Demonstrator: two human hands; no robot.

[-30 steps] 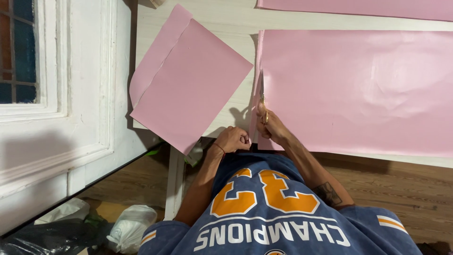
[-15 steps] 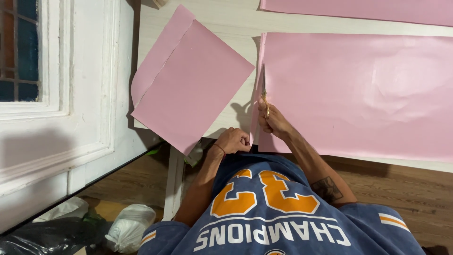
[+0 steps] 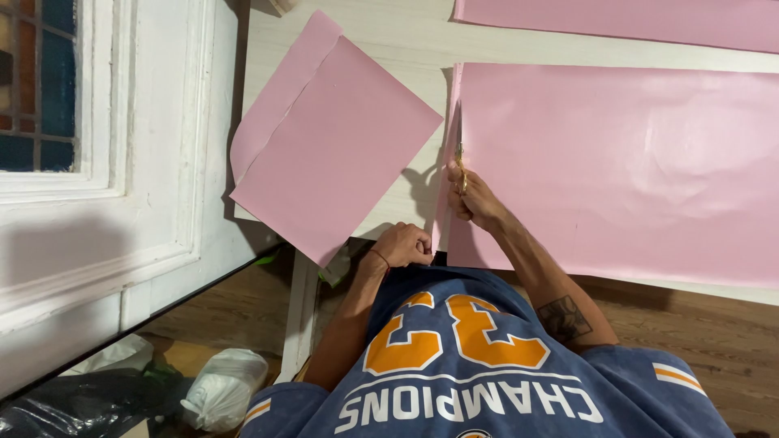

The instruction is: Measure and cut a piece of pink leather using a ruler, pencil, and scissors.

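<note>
The right hand (image 3: 472,199) is closed around a pair of scissors (image 3: 459,158), its fingers curled tight through the handles, which show only as a glint of gold at the knuckles. The blades point toward twelve o'clock and run along the left edge of the large pink sheet (image 3: 617,170) that lies flat on the pale table (image 3: 406,32). A narrow strip of the same paper stands up slightly beside the blades, at their nine o'clock side.

The left hand (image 3: 404,245) sits at about seven o'clock from the right, at the near edge of the table, fingers bunched in a pinch on the lower corner of that sheet (exactly how much paper is between them cannot be told).

At ten o'clock from the hands, well apart from the scissors, a smaller pink sheet (image 3: 341,146) lies tilted, overhanging the table's near edge, with another pink piece (image 3: 280,89) tucked under its left side. A further pink strip (image 3: 617,18) lies across the far edge at one o'clock
</note>
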